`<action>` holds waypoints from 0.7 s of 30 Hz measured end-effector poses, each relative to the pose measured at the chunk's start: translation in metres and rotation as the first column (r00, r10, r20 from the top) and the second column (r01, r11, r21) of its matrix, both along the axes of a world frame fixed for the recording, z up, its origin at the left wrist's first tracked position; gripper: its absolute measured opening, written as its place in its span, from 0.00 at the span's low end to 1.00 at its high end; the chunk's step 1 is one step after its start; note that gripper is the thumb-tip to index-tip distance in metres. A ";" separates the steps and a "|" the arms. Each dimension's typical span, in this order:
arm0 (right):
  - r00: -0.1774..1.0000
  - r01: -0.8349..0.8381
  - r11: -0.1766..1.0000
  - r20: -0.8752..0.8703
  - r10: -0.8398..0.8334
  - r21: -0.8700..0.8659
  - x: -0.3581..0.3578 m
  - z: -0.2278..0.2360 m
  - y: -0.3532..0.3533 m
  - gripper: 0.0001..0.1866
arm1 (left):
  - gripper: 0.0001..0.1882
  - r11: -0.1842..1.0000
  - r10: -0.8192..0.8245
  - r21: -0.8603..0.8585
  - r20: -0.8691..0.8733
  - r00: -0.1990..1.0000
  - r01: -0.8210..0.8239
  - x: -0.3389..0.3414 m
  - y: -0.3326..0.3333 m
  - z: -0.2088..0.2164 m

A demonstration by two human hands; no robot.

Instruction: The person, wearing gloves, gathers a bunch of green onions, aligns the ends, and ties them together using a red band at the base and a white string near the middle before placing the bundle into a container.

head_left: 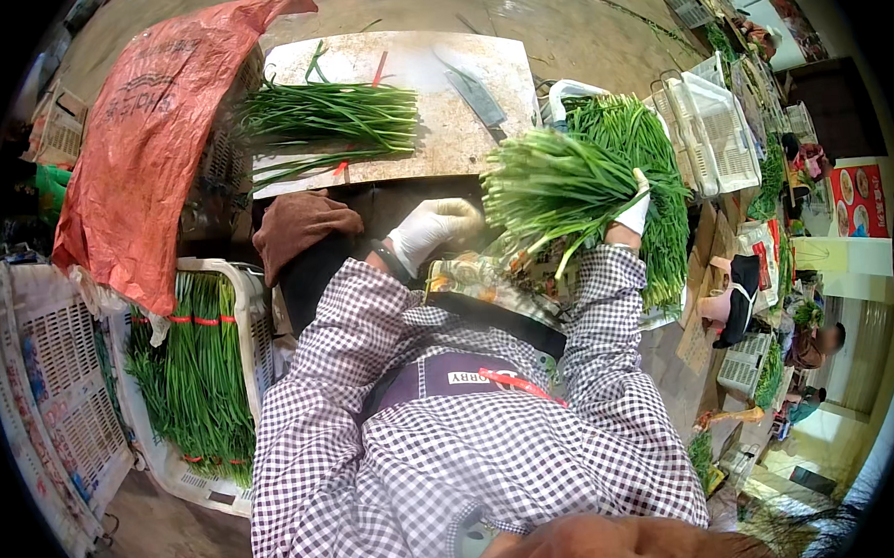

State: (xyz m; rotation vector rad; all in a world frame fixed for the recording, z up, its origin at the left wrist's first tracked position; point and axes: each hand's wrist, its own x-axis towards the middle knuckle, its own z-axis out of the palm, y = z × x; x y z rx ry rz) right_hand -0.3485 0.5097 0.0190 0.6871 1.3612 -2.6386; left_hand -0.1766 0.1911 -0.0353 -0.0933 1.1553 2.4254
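Observation:
A loose bunch of garlic chives (552,180) is in my white-gloved right hand (635,207), its pale stem ends pointing left. It hangs over the left side of a white crate (561,90) packed with more chives (661,160). My left hand (435,236), also gloved, is closed in front of my apron, apart from the bunch; whatever its curled fingers may hold is hidden. Beyond it, a pile of chives (335,116) lies on a worn white board (447,159). A wide-bladed knife (476,100) and a red strip (379,69) rest there too.
At left, a white crate (259,317) holds chive bundles (194,380) bound with red ties. A red woven sack (142,153) drapes beside the board, and a brown cloth (305,225) lies near my left arm. Empty baskets (710,133) stand at right; other people are farther off.

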 end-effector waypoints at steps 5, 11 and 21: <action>0.993 0.118 0.992 -0.034 -0.116 0.050 0.003 0.014 -0.016 0.21 | 0.09 0.943 0.231 -0.263 0.075 0.970 -0.204 0.002 0.027 0.036; 0.994 0.104 0.994 -0.047 -0.102 0.043 0.010 0.014 -0.038 0.19 | 0.12 0.895 0.331 -0.352 0.117 0.936 -0.273 -0.020 0.050 0.042; 0.994 0.046 0.999 -0.095 -0.048 -0.017 0.014 0.024 -0.042 0.22 | 0.14 0.863 0.494 -0.164 0.074 0.867 -0.478 -0.022 0.068 0.020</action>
